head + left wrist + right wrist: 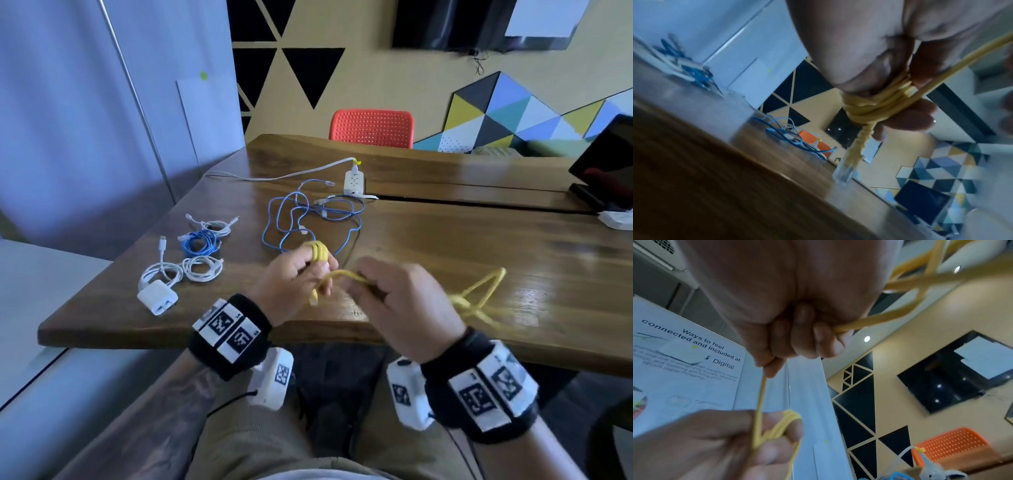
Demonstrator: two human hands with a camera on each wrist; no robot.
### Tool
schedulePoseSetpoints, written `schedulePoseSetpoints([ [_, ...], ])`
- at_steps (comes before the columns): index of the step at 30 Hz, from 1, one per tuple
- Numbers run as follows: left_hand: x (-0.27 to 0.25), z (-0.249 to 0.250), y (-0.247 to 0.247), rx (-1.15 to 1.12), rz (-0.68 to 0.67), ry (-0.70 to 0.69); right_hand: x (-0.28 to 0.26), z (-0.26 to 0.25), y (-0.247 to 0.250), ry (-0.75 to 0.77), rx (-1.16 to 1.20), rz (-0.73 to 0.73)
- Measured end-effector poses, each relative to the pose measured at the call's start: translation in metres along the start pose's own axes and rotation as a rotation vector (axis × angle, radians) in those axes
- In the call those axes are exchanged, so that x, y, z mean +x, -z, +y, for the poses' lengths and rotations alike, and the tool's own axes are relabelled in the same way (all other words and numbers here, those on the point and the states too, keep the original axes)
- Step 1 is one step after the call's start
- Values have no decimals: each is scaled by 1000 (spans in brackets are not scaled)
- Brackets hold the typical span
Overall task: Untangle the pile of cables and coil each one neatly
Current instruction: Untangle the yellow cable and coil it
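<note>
Gripping yellow cable (346, 274): left hand (291, 274) wearing coils, right hand (394, 294) pinching strand.

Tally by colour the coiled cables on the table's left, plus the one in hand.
White coils: 3
Blue coil: 1
Yellow cable, in hand, part-wound: 1
Total: 5
</note>
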State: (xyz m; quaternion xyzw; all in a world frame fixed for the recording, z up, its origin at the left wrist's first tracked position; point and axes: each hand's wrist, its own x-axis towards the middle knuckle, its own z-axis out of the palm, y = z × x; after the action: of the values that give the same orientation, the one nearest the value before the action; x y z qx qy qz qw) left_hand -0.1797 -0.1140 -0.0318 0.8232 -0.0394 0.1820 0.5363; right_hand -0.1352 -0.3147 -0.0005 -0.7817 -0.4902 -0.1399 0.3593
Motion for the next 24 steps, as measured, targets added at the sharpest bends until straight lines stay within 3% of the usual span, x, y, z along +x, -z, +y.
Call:
schedulePoseSetpoints([
  [3, -8, 15, -7, -279, -188, 163, 12, 13, 13, -30, 72, 88],
  [6, -11, 33, -4, -487, -321, 238, 16, 26, 12, -109, 229, 171],
  [9, -9, 48, 1, -718, -356, 254, 17, 28, -4, -123, 379, 200],
  [13, -7, 55, 1, -1068, -345, 198, 11, 25, -29, -168, 438, 70],
  [15, -6, 57, 3, -1239, -263, 180, 5, 26, -36, -194, 310, -9],
  [17, -2, 56, 4, -1300, -77, 165, -2, 27, -42, -198, 145, -106],
  [21, 13, 46, 11, -1280, 282, 136, -18, 17, -52, -120, -50, -284],
  [24, 17, 32, 10, -1132, 393, 125, -25, 10, -46, -106, -55, -286],
])
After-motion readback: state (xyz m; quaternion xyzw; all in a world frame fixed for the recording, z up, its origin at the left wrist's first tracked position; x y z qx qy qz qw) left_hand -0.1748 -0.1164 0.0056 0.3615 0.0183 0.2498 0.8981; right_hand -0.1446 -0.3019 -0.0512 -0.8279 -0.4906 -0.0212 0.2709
